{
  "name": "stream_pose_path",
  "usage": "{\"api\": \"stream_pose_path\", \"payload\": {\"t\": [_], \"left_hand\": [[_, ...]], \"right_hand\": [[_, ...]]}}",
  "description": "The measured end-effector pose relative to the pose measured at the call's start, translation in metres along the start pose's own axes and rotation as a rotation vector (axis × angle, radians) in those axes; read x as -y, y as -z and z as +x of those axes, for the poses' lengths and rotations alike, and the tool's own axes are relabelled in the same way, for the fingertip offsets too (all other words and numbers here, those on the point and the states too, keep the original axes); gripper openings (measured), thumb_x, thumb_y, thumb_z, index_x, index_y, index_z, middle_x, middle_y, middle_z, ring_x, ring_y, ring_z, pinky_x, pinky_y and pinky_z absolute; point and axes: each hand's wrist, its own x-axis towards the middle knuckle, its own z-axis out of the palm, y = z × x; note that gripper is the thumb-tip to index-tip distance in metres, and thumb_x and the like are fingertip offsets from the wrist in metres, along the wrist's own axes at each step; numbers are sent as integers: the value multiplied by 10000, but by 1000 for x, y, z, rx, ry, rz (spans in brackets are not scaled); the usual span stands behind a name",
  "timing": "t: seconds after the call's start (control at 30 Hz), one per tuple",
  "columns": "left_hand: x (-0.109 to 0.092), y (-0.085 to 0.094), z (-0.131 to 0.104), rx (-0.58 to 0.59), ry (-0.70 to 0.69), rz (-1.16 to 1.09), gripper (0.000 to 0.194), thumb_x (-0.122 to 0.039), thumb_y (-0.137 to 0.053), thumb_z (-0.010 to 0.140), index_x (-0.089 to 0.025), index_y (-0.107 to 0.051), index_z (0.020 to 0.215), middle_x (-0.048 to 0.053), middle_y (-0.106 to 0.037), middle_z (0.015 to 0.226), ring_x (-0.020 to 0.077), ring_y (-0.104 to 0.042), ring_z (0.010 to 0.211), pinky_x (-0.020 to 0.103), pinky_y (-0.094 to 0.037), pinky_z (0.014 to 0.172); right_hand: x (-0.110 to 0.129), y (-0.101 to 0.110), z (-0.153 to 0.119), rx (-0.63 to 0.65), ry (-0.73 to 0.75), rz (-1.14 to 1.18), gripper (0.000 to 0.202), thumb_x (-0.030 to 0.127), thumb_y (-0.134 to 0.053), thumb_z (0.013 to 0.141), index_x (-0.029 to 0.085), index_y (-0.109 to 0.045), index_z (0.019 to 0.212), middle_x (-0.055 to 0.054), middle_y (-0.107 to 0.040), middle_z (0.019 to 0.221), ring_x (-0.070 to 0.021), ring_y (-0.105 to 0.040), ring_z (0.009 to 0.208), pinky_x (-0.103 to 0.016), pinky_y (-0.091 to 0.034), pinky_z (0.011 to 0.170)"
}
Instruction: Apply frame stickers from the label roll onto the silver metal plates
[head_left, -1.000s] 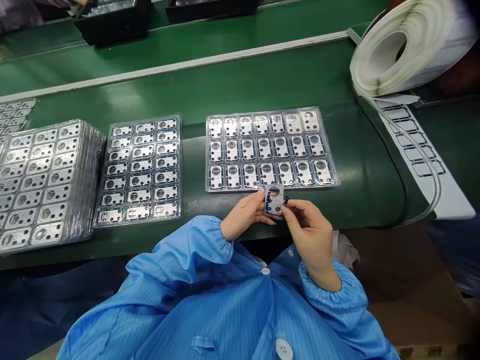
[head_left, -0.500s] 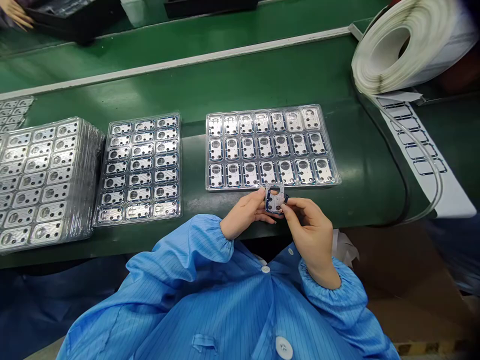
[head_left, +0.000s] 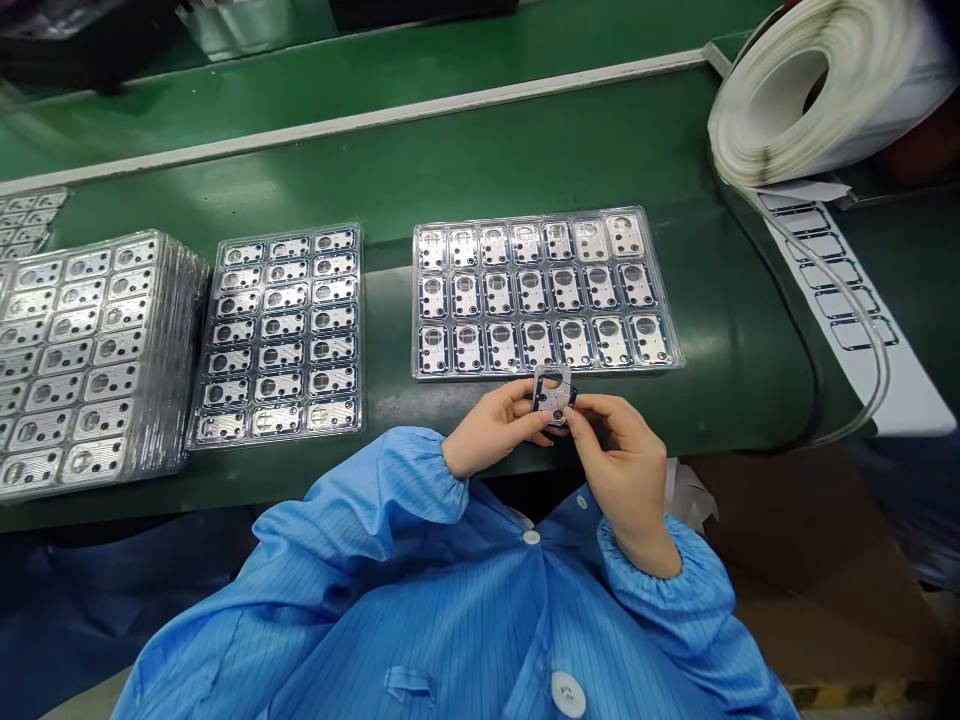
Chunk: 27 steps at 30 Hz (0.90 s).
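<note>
Head view. The landmark is the wide clear plastic tray of silver metal plates in three rows of seven, lying flat on the green surface. Just beyond its near edge, toward the wearer, a small silver rectangular plate with dark blue edging and a round opening is held up between both hands. The left hand grips the plate's left side, fingers closed on it. The right hand pinches the lower right corner between thumb and fingers; a small dark piece shows at these fingertips, its nature unclear.

Left of the wide tray, and apart from it, lies a clear plastic tray with three columns of similar plates. Farther left stands a tall stack of clear plate-filled trays. Right of the wide tray, a large roll of white backing stands above a white strip with dark blue rectangular outlines.
</note>
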Motion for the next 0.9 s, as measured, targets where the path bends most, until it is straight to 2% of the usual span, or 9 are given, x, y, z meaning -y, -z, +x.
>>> {"api": "stream_pose_path", "payload": {"t": [0.63, 0.9], "left_hand": [[4, 1, 1, -6, -26, 3, 558, -371, -752, 774, -131, -544, 1232, 96, -707, 961, 176, -686, 870, 280, -556, 755], [6, 2, 2, 12, -39, 18, 533, -375, -725, 799, -136, -545, 1240, 100, -705, 990, 177, -690, 885, 274, -553, 758]], "right_hand": [[4, 1, 0, 4, 43, -26, 82, 208, -599, 911, 212, -670, 953, -39, -664, 883, -173, -626, 764, -298, -534, 680], [5, 1, 2, 13, 47, -50, 97, 228, -585, 917, 201, -671, 954, -50, -670, 886, -182, -635, 760, -308, -551, 668]]}}
